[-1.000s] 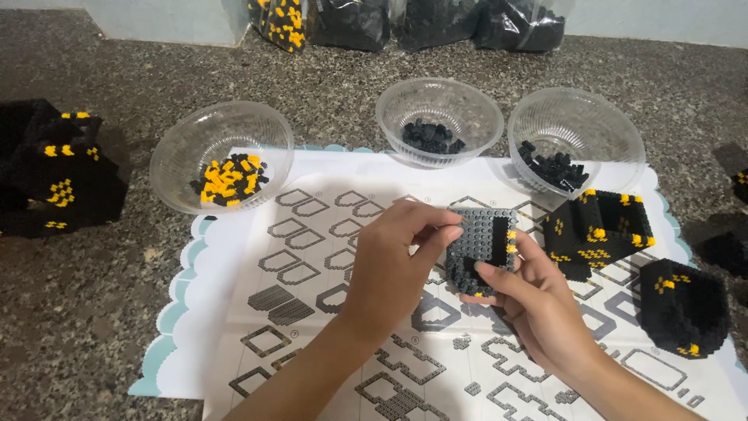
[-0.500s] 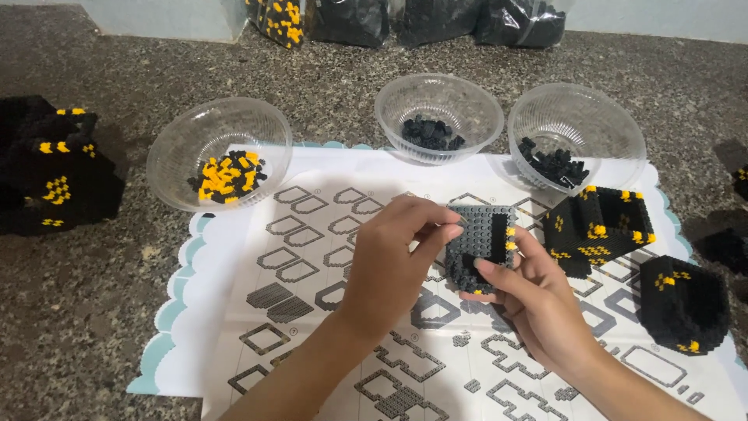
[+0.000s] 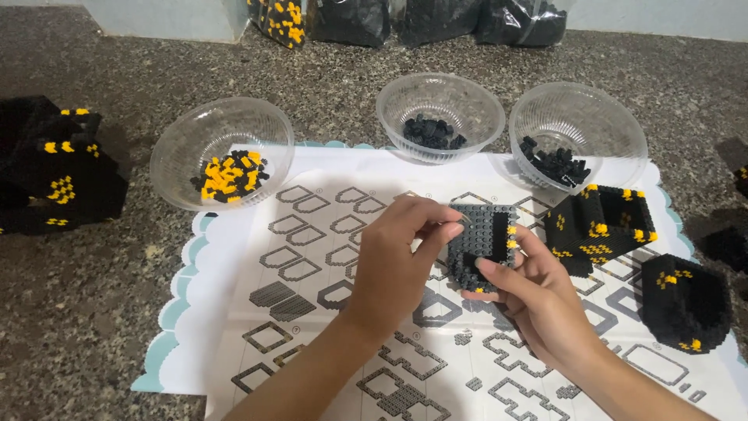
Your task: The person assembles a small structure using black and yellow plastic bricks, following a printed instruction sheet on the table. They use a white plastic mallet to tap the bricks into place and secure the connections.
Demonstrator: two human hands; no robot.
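Note:
A small dark grey block assembly (image 3: 485, 238) with a few yellow studs on its right edge is held up over a printed instruction sheet (image 3: 312, 288). My right hand (image 3: 534, 300) grips it from below and behind. My left hand (image 3: 401, 249) pinches its left top edge with thumb and forefinger. Whether a loose piece sits between those fingertips cannot be told.
Three clear bowls stand at the sheet's far edge: one with yellow and black pieces (image 3: 222, 152), two with black pieces (image 3: 440, 115) (image 3: 578, 144). Finished black and yellow block builds sit at right (image 3: 600, 226) (image 3: 686, 300) and at left (image 3: 51, 168). Bags of pieces (image 3: 351, 15) lie behind.
Both hands stay on the assembly. My left fingers have shifted slightly along its top left edge; the assembly sits a little more upright.

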